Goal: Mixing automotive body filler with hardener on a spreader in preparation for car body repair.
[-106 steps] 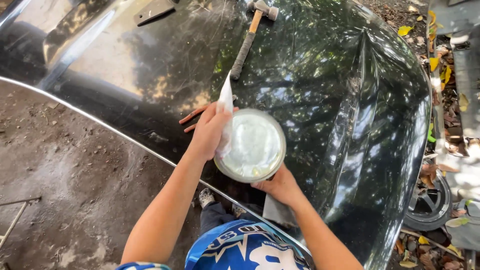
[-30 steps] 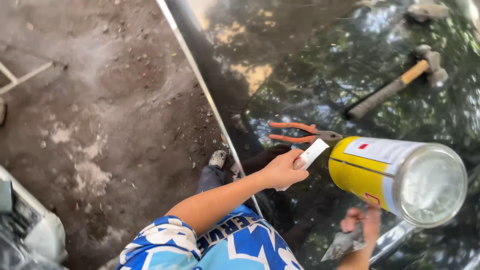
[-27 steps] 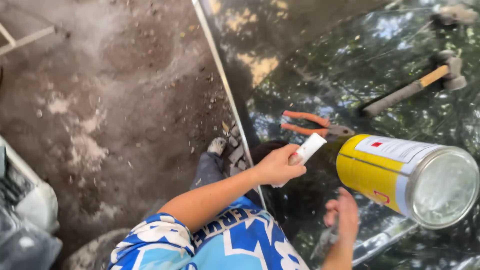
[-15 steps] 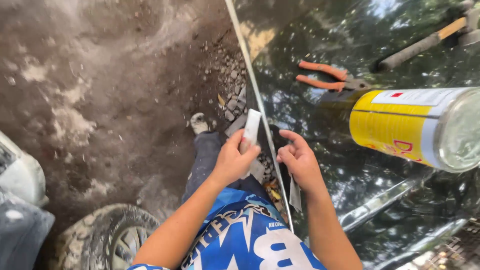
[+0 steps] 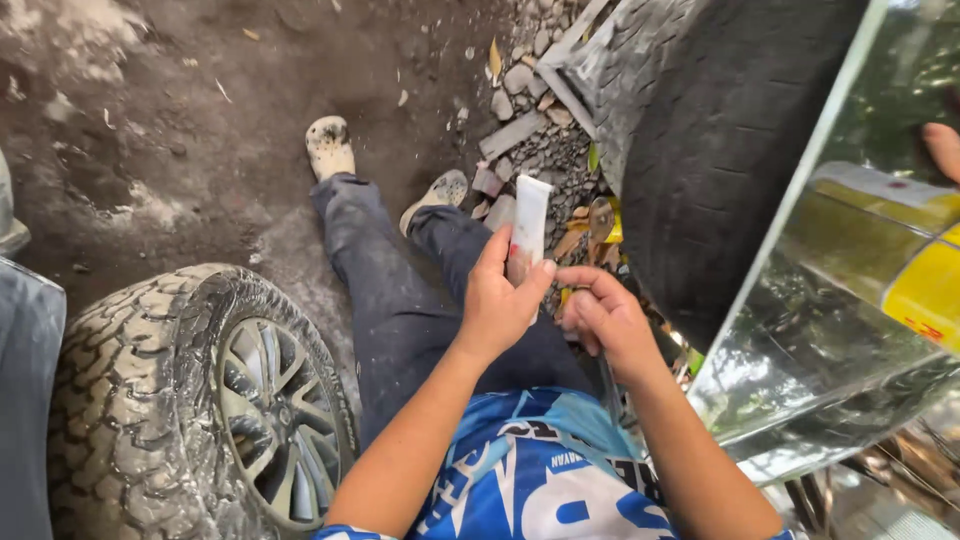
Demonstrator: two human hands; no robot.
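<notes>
1. A muddy spare wheel (image 5: 190, 400) with a knobby tyre lies on the dirt ground (image 5: 150, 120) at the lower left, just beside the person's dark trouser leg (image 5: 385, 290).
2. Two dirty pale shoes (image 5: 330, 145) rest on the ground above the wheel.
3. The left hand (image 5: 500, 300) is closed around the lower end of a white tube (image 5: 527, 225), which stands upright above the fingers, over the gravel between the legs and the large tyre.
4. The right hand (image 5: 605, 315) sits just beside the left, its fingers curled; whether it grips anything, I cannot tell.
5. A big black tyre (image 5: 720, 150) rises on the right of the hands.
6. A shiny dark panel (image 5: 850, 330) at the far right mirrors a yellow can (image 5: 925, 290).
</notes>
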